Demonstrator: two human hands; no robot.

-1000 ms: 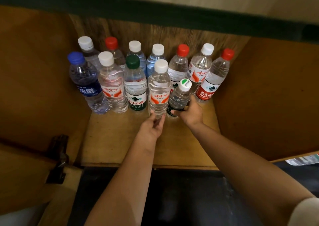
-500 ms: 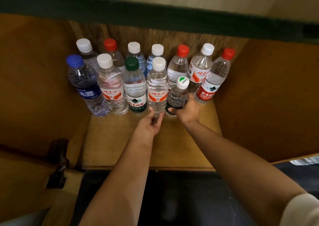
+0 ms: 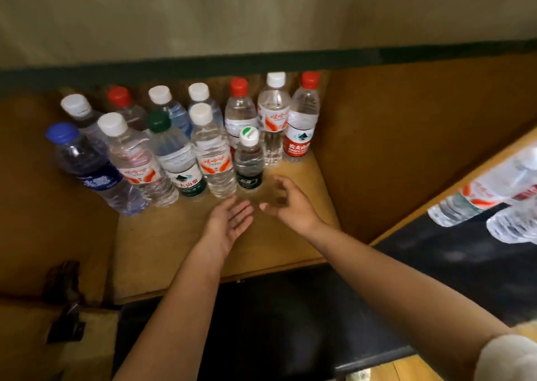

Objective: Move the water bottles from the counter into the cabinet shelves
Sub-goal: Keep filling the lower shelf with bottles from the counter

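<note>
Several water bottles stand in two rows on the wooden cabinet shelf [image 3: 270, 244]. At the front right stands a short bottle [image 3: 249, 162] with a white-and-green cap and dark label, next to a taller white-capped bottle [image 3: 213, 159] with an orange label. My left hand [image 3: 231, 223] lies palm up just in front of the tall bottle, fingers straight, holding nothing. My right hand [image 3: 287, 201] hovers just right of and in front of the short bottle, fingers loosely curled, holding nothing. More bottles [image 3: 488, 194] lie on the dark counter at the far right.
The cabinet's brown side walls [image 3: 406, 136] close the shelf in on both sides, and a dark-edged board [image 3: 261, 63] runs across above. A metal door hinge [image 3: 65, 302] sits at the lower left. The dark counter [image 3: 290, 322] lies under my forearms.
Both hands have let go of the two front bottles and drawn back a little toward me. The view has swung right, bringing the counter bottles into sight.
</note>
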